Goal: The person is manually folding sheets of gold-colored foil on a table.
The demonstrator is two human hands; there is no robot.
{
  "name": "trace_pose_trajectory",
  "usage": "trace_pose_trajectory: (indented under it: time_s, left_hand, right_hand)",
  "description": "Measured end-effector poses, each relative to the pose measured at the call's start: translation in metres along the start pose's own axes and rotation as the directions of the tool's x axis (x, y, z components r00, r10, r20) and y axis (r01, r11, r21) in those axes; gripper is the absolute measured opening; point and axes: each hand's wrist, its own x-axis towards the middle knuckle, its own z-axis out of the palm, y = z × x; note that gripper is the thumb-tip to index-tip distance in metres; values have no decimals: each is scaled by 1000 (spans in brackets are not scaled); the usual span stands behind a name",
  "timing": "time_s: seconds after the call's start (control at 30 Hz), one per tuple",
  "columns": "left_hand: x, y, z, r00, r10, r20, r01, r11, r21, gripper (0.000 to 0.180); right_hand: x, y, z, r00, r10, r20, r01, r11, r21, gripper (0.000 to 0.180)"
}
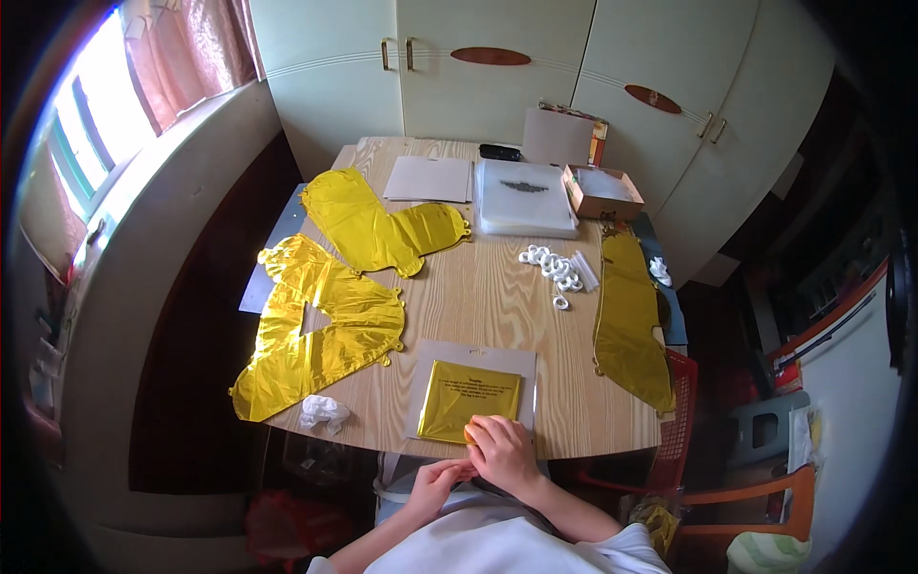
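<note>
A folded gold foil balloon lies on a clear plastic sleeve at the near edge of the wooden table. My right hand rests on the near corner of that folded foil, fingers curled, with a small orange thing under its fingertips. Just off the table edge, beside the right one, my left hand is loosely curled and touches it. Whether the left hand holds anything is hidden.
Flat gold letter balloons lie at the left, back left and right edge. White rings, a crumpled white scrap, stacked sleeves, a cardboard box and cream cupboards surround them. A red crate stands right.
</note>
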Motion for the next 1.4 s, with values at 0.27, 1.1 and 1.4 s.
trace_pose_trajectory:
  time_s: [0.27, 1.1, 1.4]
  left_hand:
    - [-10, 17, -2, 999, 34, 8, -35, 930, 366, 24]
    - [30, 103, -35, 596, 491, 636, -504, -387, 772, 21]
    - [30, 108, -28, 624, 468, 626, -531, -334, 779, 16]
  right_hand:
    - [2, 21, -15, 992, -81, 92, 76, 996, 55, 38]
    - [-21, 52, -19, 983, -149, 105, 149, 989, 3, 27]
    - [-21, 51, -25, 985, -124, 119, 120, 992, 41, 29]
